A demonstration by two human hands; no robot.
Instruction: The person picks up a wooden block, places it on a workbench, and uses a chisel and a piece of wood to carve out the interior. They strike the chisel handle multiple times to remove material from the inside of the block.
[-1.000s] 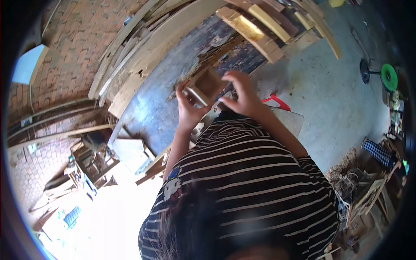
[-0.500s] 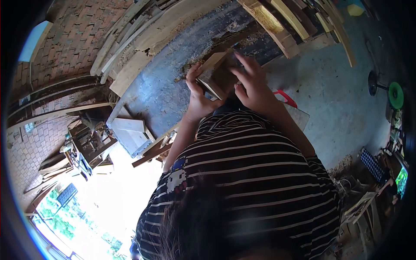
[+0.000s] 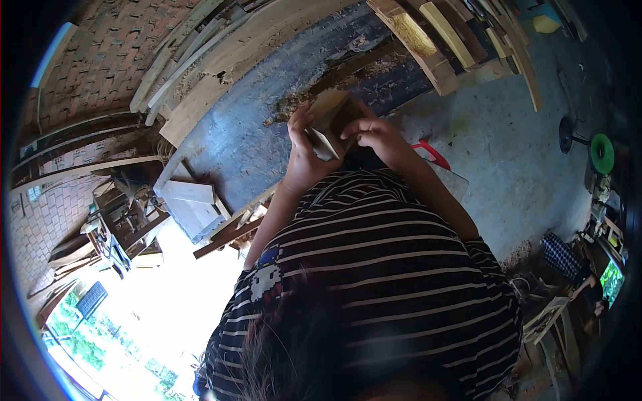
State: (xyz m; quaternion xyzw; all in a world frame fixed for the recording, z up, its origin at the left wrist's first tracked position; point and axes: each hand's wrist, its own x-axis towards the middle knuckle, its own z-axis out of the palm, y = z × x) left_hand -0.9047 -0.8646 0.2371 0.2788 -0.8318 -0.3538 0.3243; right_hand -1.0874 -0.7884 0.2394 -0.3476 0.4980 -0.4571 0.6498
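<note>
A small open wooden box (image 3: pixel 329 142) is held up in front of my striped shirt, tilted, with its dark hollow towards my right side. My left hand (image 3: pixel 304 150) wraps its left side, fingers on the outer wall and thumb low near the bottom edge. At the box's open side, my right hand (image 3: pixel 380 137) has its fingers curled in against the wall, with the index finger reaching into the hollow. The inside of the box is too dark to make out.
Beyond the box lies a dark workbench (image 3: pixel 234 144) strewn with wood shavings. Boards (image 3: pixel 441 40) are stacked at the far side. A red-handled saw (image 3: pixel 433 155) sits close by my right forearm. A green round object (image 3: pixel 601 154) stands at the far right, and another person (image 3: pixel 568 260) is at lower right.
My right hand's fingers, spread apart before, have curled in at the box's open side. The box has turned slightly, while my left hand keeps its hold.
</note>
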